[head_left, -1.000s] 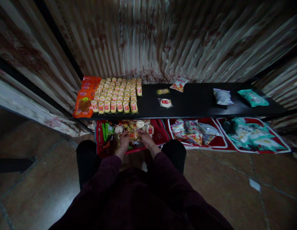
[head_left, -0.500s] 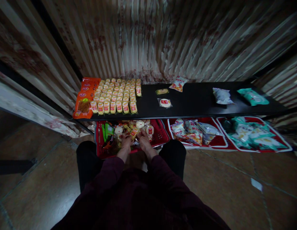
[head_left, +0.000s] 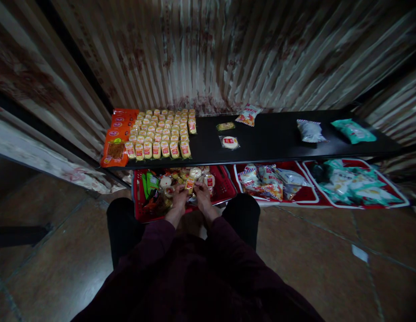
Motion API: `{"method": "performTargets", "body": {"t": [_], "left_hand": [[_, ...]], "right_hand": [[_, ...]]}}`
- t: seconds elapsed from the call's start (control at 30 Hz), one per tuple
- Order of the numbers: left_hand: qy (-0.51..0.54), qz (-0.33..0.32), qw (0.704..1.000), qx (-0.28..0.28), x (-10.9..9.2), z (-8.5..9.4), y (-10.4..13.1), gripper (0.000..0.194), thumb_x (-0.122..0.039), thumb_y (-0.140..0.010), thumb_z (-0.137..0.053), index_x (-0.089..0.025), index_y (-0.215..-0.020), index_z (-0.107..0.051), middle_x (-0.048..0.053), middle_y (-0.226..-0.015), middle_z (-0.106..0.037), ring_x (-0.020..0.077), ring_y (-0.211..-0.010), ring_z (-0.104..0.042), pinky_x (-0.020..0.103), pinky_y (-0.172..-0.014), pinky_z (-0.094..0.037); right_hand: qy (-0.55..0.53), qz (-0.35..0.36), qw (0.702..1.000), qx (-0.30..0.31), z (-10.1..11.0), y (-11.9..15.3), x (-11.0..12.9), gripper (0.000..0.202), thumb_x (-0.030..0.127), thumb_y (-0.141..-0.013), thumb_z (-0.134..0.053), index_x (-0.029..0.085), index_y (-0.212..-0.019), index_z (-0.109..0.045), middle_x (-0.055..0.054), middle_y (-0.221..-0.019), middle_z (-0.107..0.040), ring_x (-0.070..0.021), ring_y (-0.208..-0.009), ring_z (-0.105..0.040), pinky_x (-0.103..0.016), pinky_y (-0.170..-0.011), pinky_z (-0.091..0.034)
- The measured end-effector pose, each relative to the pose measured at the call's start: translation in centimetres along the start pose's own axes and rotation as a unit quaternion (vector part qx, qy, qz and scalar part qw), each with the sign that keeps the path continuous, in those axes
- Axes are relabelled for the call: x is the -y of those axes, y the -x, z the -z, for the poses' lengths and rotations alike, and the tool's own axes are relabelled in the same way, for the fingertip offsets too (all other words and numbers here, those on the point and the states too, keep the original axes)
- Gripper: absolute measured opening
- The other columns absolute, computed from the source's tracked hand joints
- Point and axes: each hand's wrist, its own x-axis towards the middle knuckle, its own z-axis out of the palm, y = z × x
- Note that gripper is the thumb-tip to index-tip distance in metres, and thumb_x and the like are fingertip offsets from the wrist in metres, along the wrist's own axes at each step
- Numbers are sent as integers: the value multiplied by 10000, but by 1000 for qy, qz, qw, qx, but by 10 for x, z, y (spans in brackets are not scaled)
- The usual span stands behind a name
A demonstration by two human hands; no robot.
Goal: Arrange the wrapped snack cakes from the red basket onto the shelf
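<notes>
Between my hands, over the red basket (head_left: 232,190), is a small yellow wrapped snack cake (head_left: 189,184) with a red label. My left hand (head_left: 179,200) pinches it from the left. My right hand (head_left: 203,197) has its fingers closed at the cake's right side. Round white-wrapped cakes (head_left: 210,181) and green packets (head_left: 150,182) lie in the basket around my hands. Above, on the black shelf (head_left: 271,134), rows of the same yellow cakes (head_left: 156,134) stand beside flat orange packets (head_left: 117,138).
A single yellow cake (head_left: 226,126), a round cake (head_left: 230,142), a white-and-red bag (head_left: 248,115), a pale bag (head_left: 310,131) and a teal bag (head_left: 354,130) lie on the shelf. Below are baskets of white-and-red bags (head_left: 271,185) and teal bags (head_left: 355,183). A curtain (head_left: 201,58) hangs behind.
The yellow cake between my hands has risen slightly and now stands more upright, its label facing me. My hands have shifted a little; the goods on the shelf are unchanged.
</notes>
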Motion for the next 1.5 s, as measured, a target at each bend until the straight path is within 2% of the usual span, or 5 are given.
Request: {"method": "performTargets", "body": {"t": [0.13,0.5,0.97,1.1,1.5], "left_hand": [[-2,-7,1000,7,1,-1,1,241,-133,-627,-602,-204,-851,-548,3,-799,-616,102,-677,-565,240,-645,-447],[23,-18,999,23,-1,-3,6,234,-108,-611,-602,-187,-827,-553,6,-789,-619,116,-726,-592,275,-729,-479],[-31,-40,999,-18,2,-5,-1,201,-68,-669,-572,-174,-840,-581,32,-850,-607,105,-680,-565,252,-649,-475],[-47,-31,998,-32,4,-4,-2,306,-59,-660,-602,-192,-935,-592,36,-881,-631,107,-700,-576,235,-652,-470],[-27,-5,1000,-5,4,-2,2,246,-182,-674,-660,-204,-916,-627,31,-870,-660,141,-826,-614,258,-747,-463]], "right_hand": [[-35,-19,999,9,0,3,5,251,373,-590,-671,199,-758,-603,-17,-792,-651,-166,-746,-590,-329,-747,-490],[-50,-67,996,8,-1,9,21,282,340,-562,-704,191,-798,-667,-23,-836,-689,-172,-761,-600,-317,-730,-482],[-89,-105,990,-21,-5,12,16,358,311,-524,-724,189,-849,-635,-10,-818,-686,-154,-744,-611,-302,-722,-487],[-86,-97,992,2,-7,17,23,319,324,-536,-734,187,-815,-660,-20,-844,-696,-168,-797,-616,-314,-765,-483],[-55,-67,996,11,-9,23,27,304,339,-573,-717,200,-830,-631,-3,-837,-669,-155,-762,-595,-300,-734,-472]]}}
